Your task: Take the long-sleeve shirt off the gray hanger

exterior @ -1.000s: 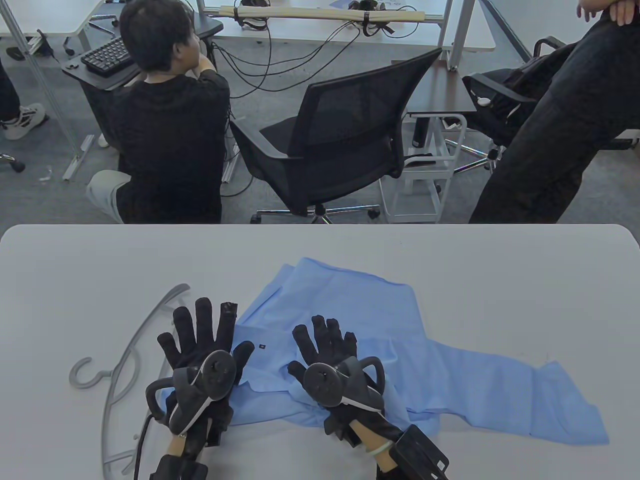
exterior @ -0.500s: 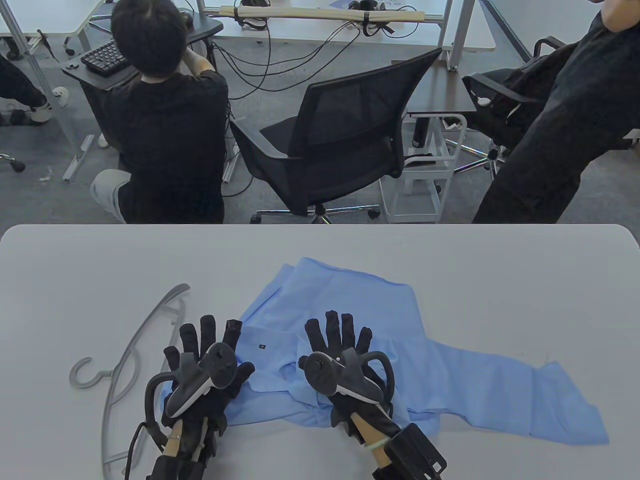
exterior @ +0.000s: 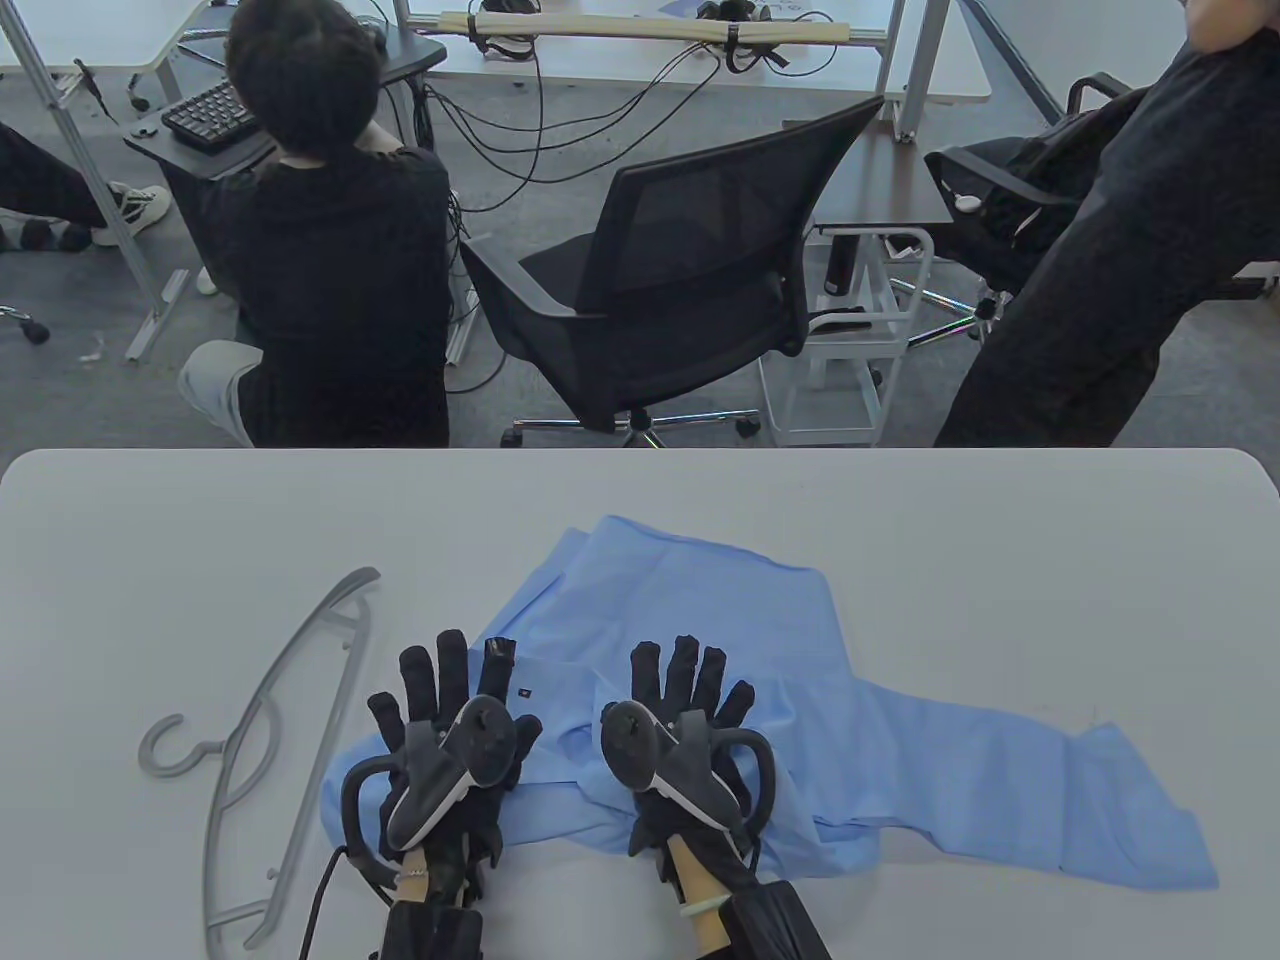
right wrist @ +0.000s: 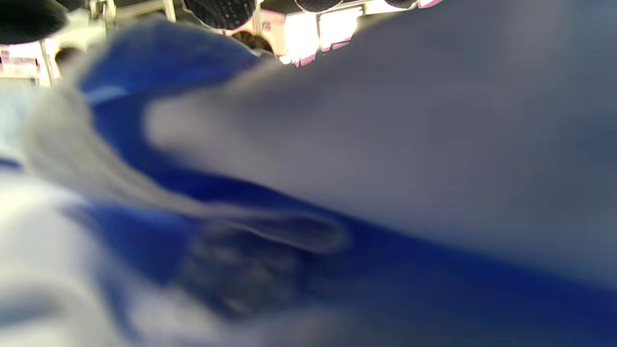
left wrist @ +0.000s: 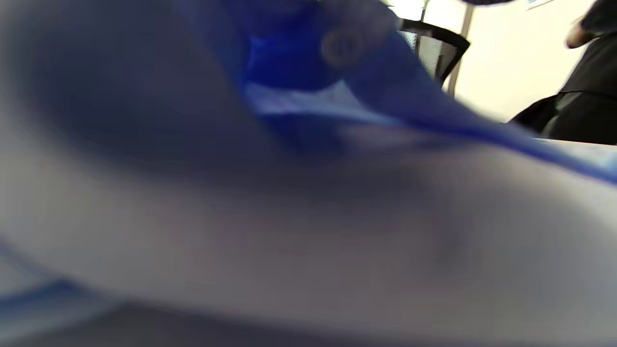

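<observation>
Behind our white table (exterior: 900, 520) people sit; the gray hanger (exterior: 262, 720) lies free, left of the long-sleeve shirt (exterior: 760, 650). Our left hand (exterior: 450, 735) and right hand (exterior: 680, 740) rest spread on it — dragging cloth leftward could snag that hanger.

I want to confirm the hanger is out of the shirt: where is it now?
In the table view the hanger lies bare on the table, left of the shirt and the left hand.
</observation>
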A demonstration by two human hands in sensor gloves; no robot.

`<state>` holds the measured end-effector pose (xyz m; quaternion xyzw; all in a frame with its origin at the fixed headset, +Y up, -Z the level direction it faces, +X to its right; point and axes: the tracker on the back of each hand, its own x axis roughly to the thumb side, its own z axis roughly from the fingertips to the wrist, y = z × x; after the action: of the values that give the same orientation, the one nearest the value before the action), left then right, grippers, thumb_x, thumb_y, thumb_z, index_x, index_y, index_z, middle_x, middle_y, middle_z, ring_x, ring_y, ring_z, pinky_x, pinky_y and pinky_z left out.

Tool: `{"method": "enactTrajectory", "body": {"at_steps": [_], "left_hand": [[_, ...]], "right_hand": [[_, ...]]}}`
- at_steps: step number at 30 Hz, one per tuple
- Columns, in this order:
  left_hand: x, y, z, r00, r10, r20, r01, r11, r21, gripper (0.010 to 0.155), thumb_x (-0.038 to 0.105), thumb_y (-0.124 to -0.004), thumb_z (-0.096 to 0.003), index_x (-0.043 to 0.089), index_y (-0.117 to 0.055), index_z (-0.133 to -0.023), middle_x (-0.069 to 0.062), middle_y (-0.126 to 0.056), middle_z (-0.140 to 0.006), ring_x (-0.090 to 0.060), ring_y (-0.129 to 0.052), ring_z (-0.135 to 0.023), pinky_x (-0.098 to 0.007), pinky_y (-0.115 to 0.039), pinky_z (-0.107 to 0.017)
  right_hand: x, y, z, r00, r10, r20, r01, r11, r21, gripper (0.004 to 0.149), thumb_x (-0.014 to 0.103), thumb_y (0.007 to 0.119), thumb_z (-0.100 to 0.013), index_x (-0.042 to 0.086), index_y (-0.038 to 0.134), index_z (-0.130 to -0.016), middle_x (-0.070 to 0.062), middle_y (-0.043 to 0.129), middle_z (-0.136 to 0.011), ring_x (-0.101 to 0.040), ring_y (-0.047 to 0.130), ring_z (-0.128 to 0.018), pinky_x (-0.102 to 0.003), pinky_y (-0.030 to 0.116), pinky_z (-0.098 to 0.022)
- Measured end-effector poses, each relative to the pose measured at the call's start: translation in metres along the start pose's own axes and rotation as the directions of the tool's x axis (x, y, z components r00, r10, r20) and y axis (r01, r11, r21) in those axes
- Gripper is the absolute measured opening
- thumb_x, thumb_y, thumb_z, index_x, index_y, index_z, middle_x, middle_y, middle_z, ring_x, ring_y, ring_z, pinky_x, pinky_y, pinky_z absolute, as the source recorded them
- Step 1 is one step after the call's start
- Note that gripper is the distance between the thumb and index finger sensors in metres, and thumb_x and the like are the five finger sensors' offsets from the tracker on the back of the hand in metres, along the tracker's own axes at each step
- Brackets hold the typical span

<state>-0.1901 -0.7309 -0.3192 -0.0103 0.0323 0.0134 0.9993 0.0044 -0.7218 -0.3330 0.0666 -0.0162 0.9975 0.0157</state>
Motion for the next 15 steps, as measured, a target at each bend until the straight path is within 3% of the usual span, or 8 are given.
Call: {"method": "enactTrajectory", "body": {"at_steps": [2,5,9,15], "left_hand": [[-0.006,0.004,0.004,0.991,-0.132,0.009,0.131,0.991,0.017,0.073,0.071,-0.055,-0.0493,0.055,-0.014,-0.108,0.007,-0.009,-0.128,-0.032,-0.015,-0.119,-0.059,-0.023,-0.080],[-0.018,0.008,0.013,0.967,-0.254,-0.005,0.254,0.967,0.033,0.074,0.072,-0.054,-0.0491,0.054,-0.014,-0.109,0.006,-0.010,-0.128,-0.032,-0.015,-0.118,-0.059,-0.023,-0.080],[-0.029,0.003,0.018,0.978,-0.202,-0.043,0.204,0.979,0.023,0.074,0.073,-0.053,-0.0479,0.054,-0.014,-0.109,0.007,-0.010,-0.128,-0.031,-0.016,-0.119,-0.058,-0.023,-0.080],[-0.034,0.003,0.022,0.977,-0.199,-0.073,0.201,0.979,0.020,0.075,0.075,-0.050,-0.0474,0.053,-0.014,-0.109,0.006,-0.009,-0.129,-0.032,-0.014,-0.118,-0.059,-0.022,-0.080]], "right_hand": [[-0.001,-0.001,0.002,0.997,0.071,0.000,-0.071,0.997,-0.018,0.067,0.043,0.059,-0.069,0.003,0.043,-0.120,-0.044,0.037,-0.118,-0.069,0.042,-0.102,-0.085,0.040,-0.059],[-0.001,-0.002,0.003,0.999,0.038,0.014,-0.038,0.999,-0.012,0.067,0.043,0.059,-0.069,0.004,0.042,-0.120,-0.043,0.037,-0.119,-0.068,0.042,-0.103,-0.085,0.039,-0.060],[0.005,0.004,0.003,0.995,-0.004,0.102,-0.001,0.999,0.054,0.066,0.043,0.059,-0.069,0.007,0.040,-0.121,-0.040,0.035,-0.121,-0.065,0.040,-0.105,-0.084,0.038,-0.062],[0.010,0.011,0.001,0.993,0.011,0.114,-0.020,0.997,0.073,0.066,0.043,0.059,-0.069,0.007,0.039,-0.121,-0.039,0.036,-0.121,-0.064,0.042,-0.106,-0.084,0.039,-0.063]]}}
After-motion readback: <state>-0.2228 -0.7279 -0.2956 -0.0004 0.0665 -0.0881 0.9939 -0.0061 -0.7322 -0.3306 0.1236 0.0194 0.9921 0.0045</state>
